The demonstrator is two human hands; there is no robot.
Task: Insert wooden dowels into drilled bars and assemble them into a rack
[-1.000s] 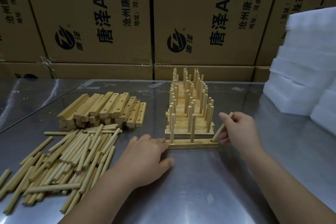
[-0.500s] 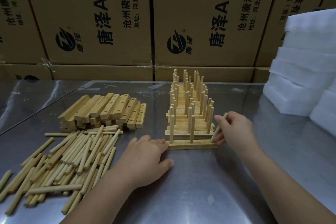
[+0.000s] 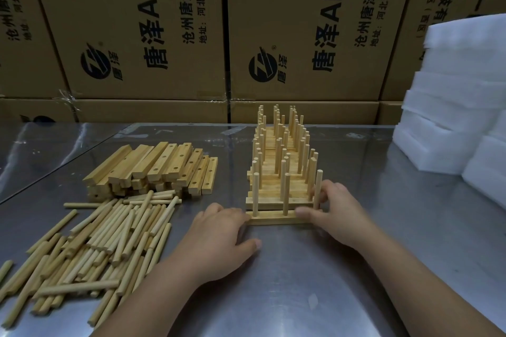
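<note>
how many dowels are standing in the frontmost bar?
3. Left dowel at the left end of the front bar, near the left hand; middle dowel at its center; right dowel at the right end, held by the right hand. None look hidden.
</note>
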